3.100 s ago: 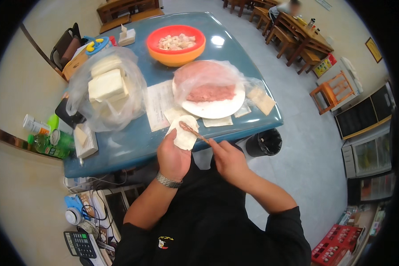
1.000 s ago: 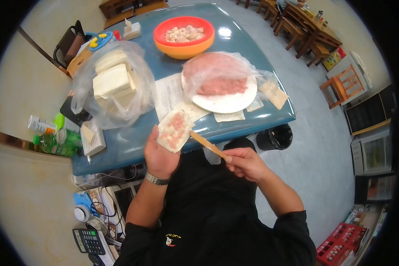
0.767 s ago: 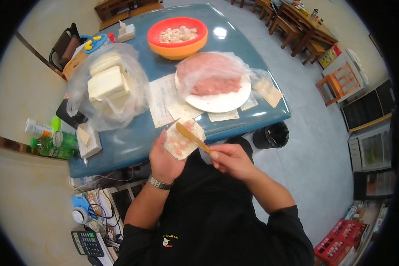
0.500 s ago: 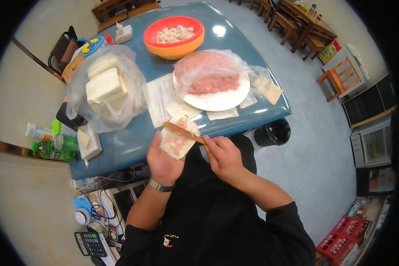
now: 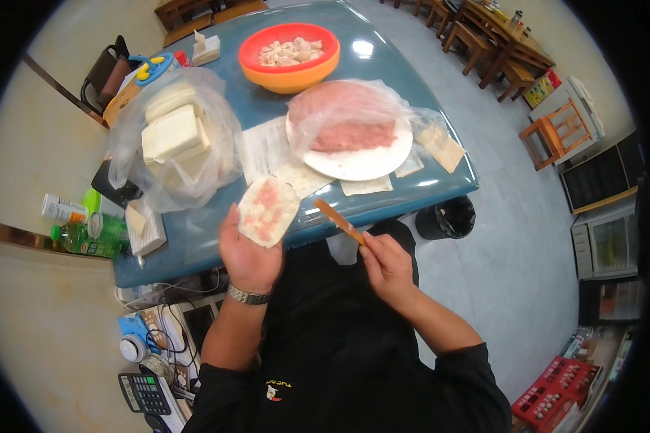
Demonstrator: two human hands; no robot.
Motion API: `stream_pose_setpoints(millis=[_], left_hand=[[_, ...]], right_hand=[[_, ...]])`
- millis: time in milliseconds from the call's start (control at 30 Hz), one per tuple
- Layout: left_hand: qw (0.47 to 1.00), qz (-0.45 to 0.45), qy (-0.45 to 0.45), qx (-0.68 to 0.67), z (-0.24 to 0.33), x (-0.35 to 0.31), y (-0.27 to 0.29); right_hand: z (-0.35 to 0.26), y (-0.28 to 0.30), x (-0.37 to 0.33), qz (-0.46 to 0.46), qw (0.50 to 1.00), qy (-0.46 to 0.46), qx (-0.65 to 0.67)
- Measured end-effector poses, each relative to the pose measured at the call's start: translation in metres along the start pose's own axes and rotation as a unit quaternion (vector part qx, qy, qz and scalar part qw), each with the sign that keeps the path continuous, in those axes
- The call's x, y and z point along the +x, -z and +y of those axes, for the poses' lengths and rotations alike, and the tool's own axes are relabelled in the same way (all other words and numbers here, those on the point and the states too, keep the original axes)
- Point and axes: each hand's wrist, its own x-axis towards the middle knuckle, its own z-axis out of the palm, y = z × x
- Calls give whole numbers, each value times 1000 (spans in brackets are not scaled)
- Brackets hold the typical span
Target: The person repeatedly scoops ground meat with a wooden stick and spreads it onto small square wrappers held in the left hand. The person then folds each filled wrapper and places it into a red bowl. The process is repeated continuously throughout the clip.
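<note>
A: What is hard to make out?
B: Cloudy film (image 5: 310, 130) covers part of the pink meat (image 5: 361, 136) on the plate (image 5: 357, 167). A bag (image 5: 220, 169) partly veils white stacks (image 5: 172, 136). The wrapper (image 5: 269, 211) hides most of the left hand's (image 5: 251, 256) fingers
A: How do the fingers stand?
B: The pink-smeared wrapper rests on that hand, palm up, thumb by its edge; how far the other fingers curl, I cannot tell. The right hand (image 5: 390, 267) pinches a wooden stick (image 5: 338, 220), its tip near the wrapper, not touching
A: Where is the wrapper?
B: At the blue table's (image 5: 195, 234) near edge
A: Counts?
B: One wrapper in hand, one stick, one plate, at least two stacks; pieces (image 5: 290, 52) in the red-and-orange bowl (image 5: 289, 81) overlap too much to count
</note>
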Motion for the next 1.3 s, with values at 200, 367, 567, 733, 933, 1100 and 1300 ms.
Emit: stream_pose_setpoints(millis=[200,367,567,733,933,1100,1300], left_hand=[[998,-54,25,0,-30,-13,-10],[999,-3,-5,36,-20,-11,-18],[999,6,-37,19,4,-4,-7],[999,-38,-20,-12,14,3,3],[998,-47,4,47,12,1,-3],[996,-34,-4,80,13,-1,-5],[993,-54,-10,100,10,-3,-13]], right_hand=[[-26,-20,32,21,997,69,-3],[-14,-32,22,6,989,126,-73],[1,-17,-3,-26,995,88,-36],[9,3,-17,-67,993,-34,94],[5,13,-10,-114,907,-296,276],[-3,15,4,-91,959,-150,221],[-15,16,5,-114,979,-98,137]])
